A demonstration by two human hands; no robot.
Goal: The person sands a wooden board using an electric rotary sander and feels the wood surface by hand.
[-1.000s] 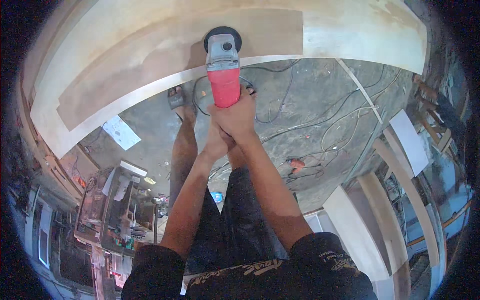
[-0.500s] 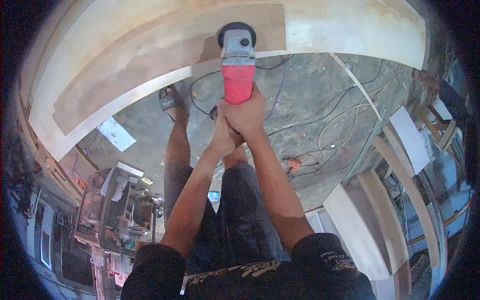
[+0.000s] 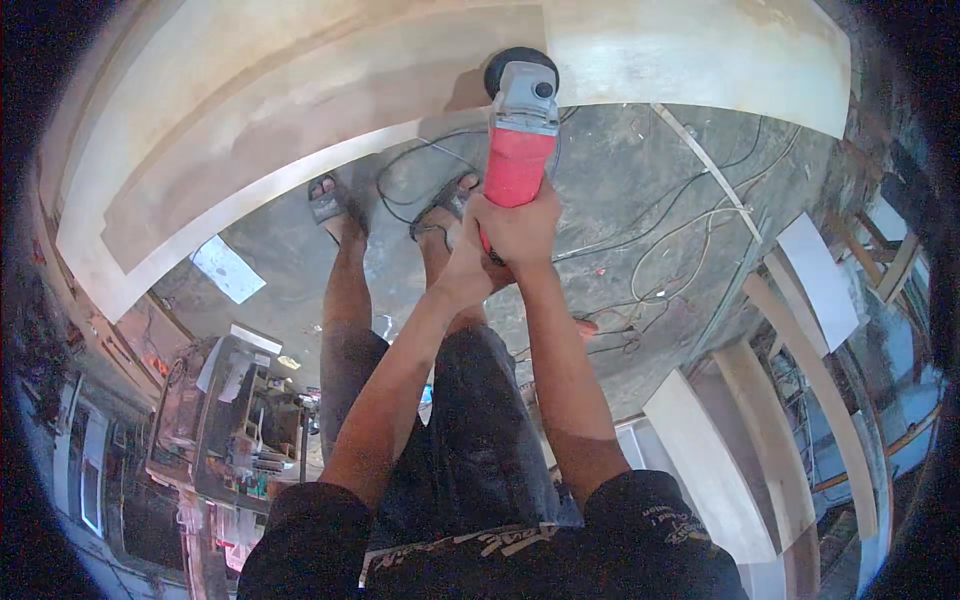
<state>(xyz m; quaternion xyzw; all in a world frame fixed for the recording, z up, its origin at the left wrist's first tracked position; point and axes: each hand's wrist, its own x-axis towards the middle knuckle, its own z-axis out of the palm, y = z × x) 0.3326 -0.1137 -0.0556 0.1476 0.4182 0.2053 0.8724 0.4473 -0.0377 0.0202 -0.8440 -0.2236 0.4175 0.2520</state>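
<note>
A red and grey angle grinder (image 3: 520, 160) with a round black pad at its far end is gripped in both hands. My right hand (image 3: 525, 222) wraps its red body. Just below, my left hand (image 3: 470, 262) closes around the rear of the tool, close against the right hand; its fingers are partly hidden. The black pad sits against the near edge of a long pale board (image 3: 680, 65). A darker brownish sheet or patch (image 3: 300, 120) covers the board's left and middle part and ends near the pad.
Cables (image 3: 680, 240) loop across the grey floor to the right. A thin strip (image 3: 705, 160) lies there too. White paper (image 3: 228, 268) is on the floor at left, near a cluttered shelf unit (image 3: 235, 420). Several boards (image 3: 710, 460) lean at lower right.
The grinder and both hands have moved to the right along the board's near edge, and the tool now tilts slightly. My right foot has come into view beside the hands.
</note>
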